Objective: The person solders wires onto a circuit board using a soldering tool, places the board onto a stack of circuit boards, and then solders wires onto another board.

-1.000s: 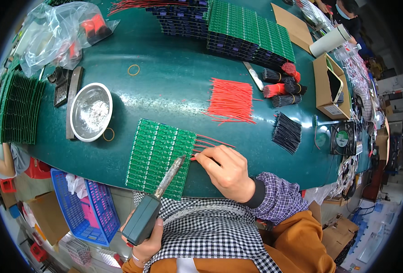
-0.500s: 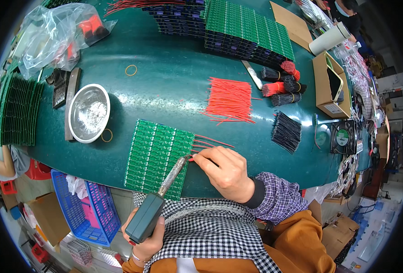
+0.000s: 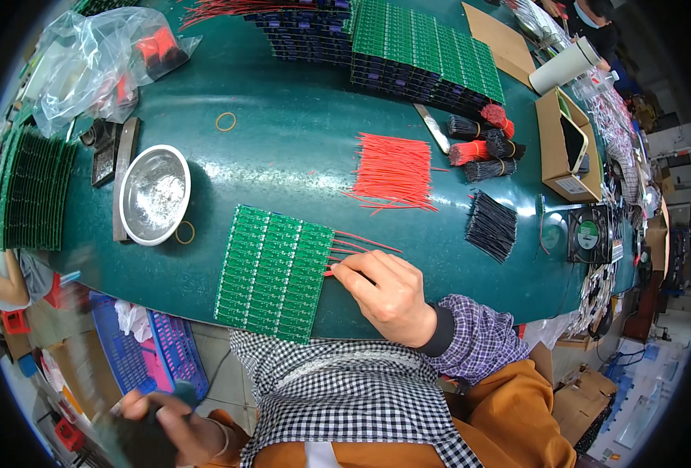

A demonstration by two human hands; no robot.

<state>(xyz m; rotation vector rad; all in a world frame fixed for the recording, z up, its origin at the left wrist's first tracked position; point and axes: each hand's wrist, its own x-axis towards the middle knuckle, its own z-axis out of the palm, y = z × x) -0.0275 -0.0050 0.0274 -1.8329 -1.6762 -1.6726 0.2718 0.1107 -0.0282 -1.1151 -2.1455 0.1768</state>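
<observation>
A green circuit board panel (image 3: 275, 269) lies on the dark green table (image 3: 283, 148) near its front edge. Several red wires (image 3: 357, 243) stick out of the panel's right side. My right hand (image 3: 388, 292) rests at that side, fingertips pinching one red wire at the panel's edge. My left hand (image 3: 170, 429) is low at the bottom left, off the table, blurred, gripping a dark soldering tool whose tip I cannot see.
A loose pile of red wires (image 3: 392, 171) and black wire bundles (image 3: 492, 226) lie right of centre. A metal bowl (image 3: 154, 193) sits left. Stacked green boards (image 3: 423, 54) stand at the back and far left (image 3: 29, 191). A blue crate (image 3: 166, 355) stands below the table.
My left hand has pulled the soldering tool down and away from the panel to the bottom left. My right hand stays on the wire at the panel's edge.
</observation>
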